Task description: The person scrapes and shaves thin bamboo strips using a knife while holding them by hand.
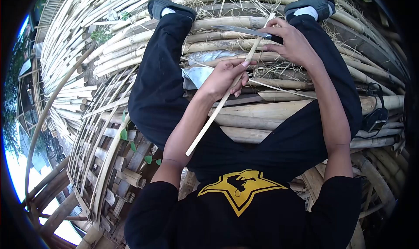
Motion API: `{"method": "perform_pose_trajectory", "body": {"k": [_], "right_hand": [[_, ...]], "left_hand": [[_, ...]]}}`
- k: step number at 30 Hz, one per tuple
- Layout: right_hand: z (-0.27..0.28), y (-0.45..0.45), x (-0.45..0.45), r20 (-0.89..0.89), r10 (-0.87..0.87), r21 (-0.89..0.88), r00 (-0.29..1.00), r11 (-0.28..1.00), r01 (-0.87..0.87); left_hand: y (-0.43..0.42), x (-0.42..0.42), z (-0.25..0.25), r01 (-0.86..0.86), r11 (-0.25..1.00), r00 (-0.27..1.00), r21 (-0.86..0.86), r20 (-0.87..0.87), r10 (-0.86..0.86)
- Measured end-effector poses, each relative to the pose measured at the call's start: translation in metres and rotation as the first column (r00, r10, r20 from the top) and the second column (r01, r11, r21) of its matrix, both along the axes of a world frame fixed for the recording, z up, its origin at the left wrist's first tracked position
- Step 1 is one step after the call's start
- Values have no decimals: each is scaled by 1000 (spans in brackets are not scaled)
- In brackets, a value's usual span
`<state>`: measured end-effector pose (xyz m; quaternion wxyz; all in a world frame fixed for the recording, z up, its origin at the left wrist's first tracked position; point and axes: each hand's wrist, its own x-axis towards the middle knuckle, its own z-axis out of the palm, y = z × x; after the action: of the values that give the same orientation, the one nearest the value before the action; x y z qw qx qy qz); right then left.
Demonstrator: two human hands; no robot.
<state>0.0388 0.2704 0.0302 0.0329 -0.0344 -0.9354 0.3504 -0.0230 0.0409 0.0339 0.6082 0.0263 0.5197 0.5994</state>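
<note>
A long, pale bamboo strip (212,117) runs slantwise from near my lap up to my right hand. My left hand (228,78) is closed around its middle, thumb on top. Up by the strip's far end, my right hand (286,39) grips a knife (238,29) by its dark handle, which is mostly covered by the fingers. The knife's blade points left and crosses the strip close to its far end. Some fingertips of my right hand also lie against the strip.
Bamboo poles (244,122) form the surface under my legs, with shavings (279,70) scattered over them. A pale cloth or plastic sheet (198,74) lies between my knees. At left stands a woven bamboo basket (98,162). A dark strapped object (376,118) rests at far right.
</note>
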Motion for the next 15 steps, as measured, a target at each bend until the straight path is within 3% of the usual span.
{"method": "perform_pose_trajectory", "body": {"k": [2, 6, 8, 9, 11, 13, 15], "right_hand": [[0, 1, 2, 32, 104, 30, 994, 994, -105], [-2, 0, 3, 44, 72, 45, 996, 996, -74], [7, -3, 0, 298, 74, -62, 952, 996, -58], [5, -3, 0, 295, 72, -60, 953, 997, -57], [-6, -5, 0, 131, 210, -100, 969, 975, -198], [-5, -11, 0, 123, 268, -152, 956, 957, -249], [-1, -21, 1, 110, 205, -135, 973, 973, -190]], "left_hand": [[0, -4, 4, 7, 1000, 1000, 24, 27, -7], [-11, -19, 9, -43, 990, 989, 132, 149, 23], [-13, -23, 8, -83, 975, 967, 208, 252, 29], [-15, -25, 7, -81, 974, 968, 209, 249, 27], [-18, -29, 4, -181, 974, 938, 135, 320, 130], [-20, -33, -4, -165, 978, 944, 128, 308, 119], [-20, -35, -5, -151, 971, 979, 185, 161, 122]]}}
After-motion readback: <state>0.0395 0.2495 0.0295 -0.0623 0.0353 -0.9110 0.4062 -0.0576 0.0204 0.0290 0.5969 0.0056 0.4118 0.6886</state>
